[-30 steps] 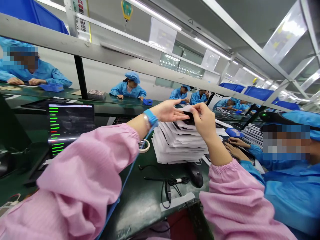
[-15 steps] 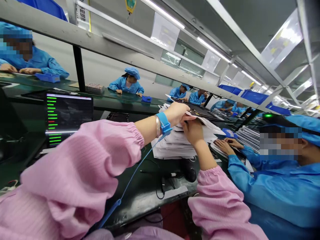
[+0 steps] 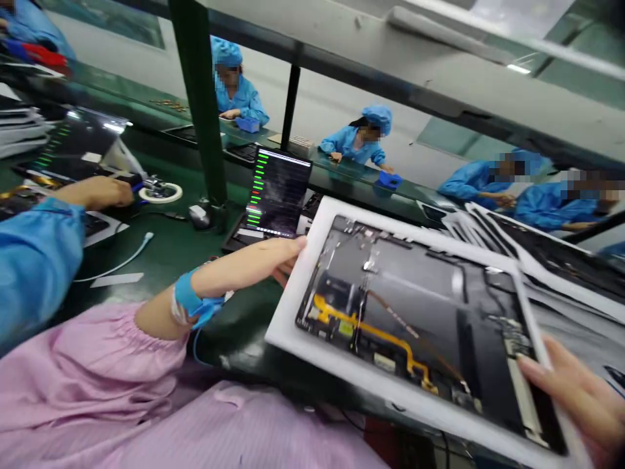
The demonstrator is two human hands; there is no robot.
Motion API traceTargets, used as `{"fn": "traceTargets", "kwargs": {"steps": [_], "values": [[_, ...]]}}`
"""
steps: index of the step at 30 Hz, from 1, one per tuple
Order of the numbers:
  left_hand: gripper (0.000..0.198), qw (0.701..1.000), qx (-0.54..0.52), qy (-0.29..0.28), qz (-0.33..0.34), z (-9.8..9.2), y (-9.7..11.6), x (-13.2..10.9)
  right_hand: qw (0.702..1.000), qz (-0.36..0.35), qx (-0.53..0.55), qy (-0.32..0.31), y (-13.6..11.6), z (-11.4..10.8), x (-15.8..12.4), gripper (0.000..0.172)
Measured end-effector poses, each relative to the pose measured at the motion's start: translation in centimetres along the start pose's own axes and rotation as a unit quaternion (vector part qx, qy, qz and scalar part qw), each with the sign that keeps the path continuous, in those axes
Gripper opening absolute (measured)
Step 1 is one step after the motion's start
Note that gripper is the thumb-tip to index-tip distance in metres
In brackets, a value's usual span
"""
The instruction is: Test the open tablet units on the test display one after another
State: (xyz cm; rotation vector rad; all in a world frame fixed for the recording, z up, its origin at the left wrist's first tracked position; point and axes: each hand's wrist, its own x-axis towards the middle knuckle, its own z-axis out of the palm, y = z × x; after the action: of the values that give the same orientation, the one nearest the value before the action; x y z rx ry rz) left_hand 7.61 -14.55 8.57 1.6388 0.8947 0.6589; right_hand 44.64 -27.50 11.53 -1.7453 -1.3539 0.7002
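I hold a white foam tray (image 3: pixel 312 286) between both hands, low over the near edge of the green bench. An opened tablet body (image 3: pixel 420 319) lies in it, dark inside, with a yellow flex cable and small boards. My left hand (image 3: pixel 273 257) grips the tray's left edge, thumb on top; a blue wrist strap sits on that arm. My right hand (image 3: pixel 576 391) holds the tray's lower right corner with its fingers over the rim. A stack of similar trays (image 3: pixel 547 251) lies just behind, to the right.
A dark screen with green bars (image 3: pixel 278 192) stands behind my left hand beside a green post (image 3: pixel 200 111). On the left, a co-worker's blue sleeve (image 3: pixel 34 267) and hand rest near a tape roll (image 3: pixel 160 192). Several people in blue work along the far bench.
I have lifted one tray off the stack and brought it down toward me, now tilted face up. My view has swung left and down, showing the co-worker on my left.
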Motion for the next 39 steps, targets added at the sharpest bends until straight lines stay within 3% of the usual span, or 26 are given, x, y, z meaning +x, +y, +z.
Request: {"fn": "traceTargets", "kwargs": {"steps": [2,3,5,7,9,11,13,15,16,17,20,24,28,33,39], "values": [[0.038,0.98,0.189,0.057,0.011,-2.7,-4.9,0.1,0.991,0.115,0.06,0.036,-0.1,3.9,-0.1,0.046],[0.035,0.952,0.297,0.074,0.003,-3.8,-7.0,0.4,0.984,0.153,0.079,0.037,0.0,5.7,0.0,0.051],[0.017,0.89,0.445,0.095,-0.021,-5.3,-9.7,1.1,0.978,0.18,0.105,-0.02,0.8,9.1,0.6,0.058],[0.011,0.862,0.492,0.119,-0.026,-5.9,-10.4,1.7,0.969,0.176,0.137,-0.104,2.1,11.8,1.2,0.058],[0.013,0.879,0.454,0.146,-0.006,-6.1,-9.9,2.1,0.961,0.154,0.149,-0.175,3.6,13.8,1.6,0.052],[0.014,0.92,0.366,0.142,0.008,-6.1,-9.1,2.4,0.971,0.11,0.067,-0.203,4.6,15.0,1.8,0.047],[0.015,0.957,0.274,0.093,0.005,-5.9,-8.9,2.6,0.981,0.041,-0.117,-0.149,4.6,15.8,2.0,0.042],[0.017,0.976,0.216,0.033,-0.012,-5.3,-9.2,2.6,0.959,-0.051,-0.27,-0.076,3.6,16.8,2.4,0.037],[0.018,0.981,0.194,0.001,-0.025,-5.0,-9.6,2.6,0.946,-0.104,-0.298,-0.068,2.9,17.7,2.6,0.033],[0.019,0.984,0.172,-0.032,-0.039,-4.7,-10.0,2.5,0.938,-0.157,-0.295,-0.091,2.1,18.9,2.9,0.027],[0.02,0.986,0.106,-0.113,-0.067,-3.9,-11.1,2.5,0.909,-0.271,-0.212,-0.237,0.6,23.8,4.3,0.01],[0.022,0.986,0.12,-0.099,-0.055,-3.7,-11.9,2.5,0.907,-0.288,-0.157,-0.264,0.9,29.0,5.8,0.01],[0.02,0.984,0.16,-0.066,-0.048,-3.6,-12.1,2.4,0.916,-0.273,-0.11,-0.273,1.5,29.5,6.1,0.009],[0.021,0.974,0.195,-0.071,-0.092,-2.6,-11.6,2.1,0.922,-0.261,-0.095,-0.27,1.5,29.0,5.9,0.008],[0.021,0.974,0.205,-0.071,-0.07,-2.0,-12.1,1.9,0.921,-0.26,-0.096,-0.272,1.5,29.3,5.9,0.008]]}}
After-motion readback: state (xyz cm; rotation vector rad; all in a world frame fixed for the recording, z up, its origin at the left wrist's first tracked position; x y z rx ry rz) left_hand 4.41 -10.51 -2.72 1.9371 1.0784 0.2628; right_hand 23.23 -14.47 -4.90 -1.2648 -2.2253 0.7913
